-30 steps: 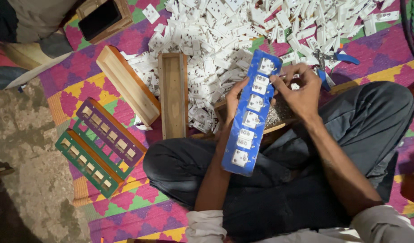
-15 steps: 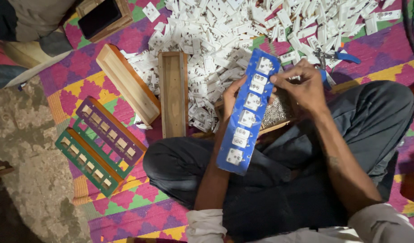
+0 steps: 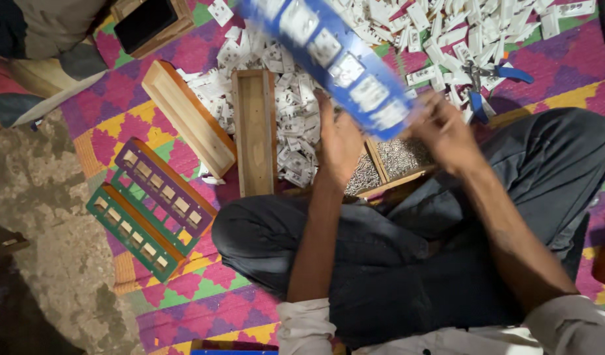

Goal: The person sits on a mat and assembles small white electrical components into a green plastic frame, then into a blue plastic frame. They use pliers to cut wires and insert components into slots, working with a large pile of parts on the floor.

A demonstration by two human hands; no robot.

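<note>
A long blue panel (image 3: 342, 62) with white sockets set in a row slants from the top edge down toward my lap, blurred by motion. My right hand (image 3: 447, 131) grips its near end. Just under the panel's lower edge, my left hand (image 3: 338, 141) has its fingers reaching up to it; the blur hides whether it holds on. Both hands are above a wooden box of small metal screws (image 3: 391, 161) that rests against my crossed legs.
A heap of white socket parts (image 3: 447, 26) covers the patterned mat ahead, with blue-handled pliers (image 3: 486, 82) on it. Two empty wooden trays (image 3: 187, 118) (image 3: 255, 131) lie to the left, then a purple frame (image 3: 164, 187) and a green frame (image 3: 128, 230). Another person sits at the top left.
The blue panel swung from lying upright along my lap to pointing up and left, away from me. Both hands shifted down to its near end.
</note>
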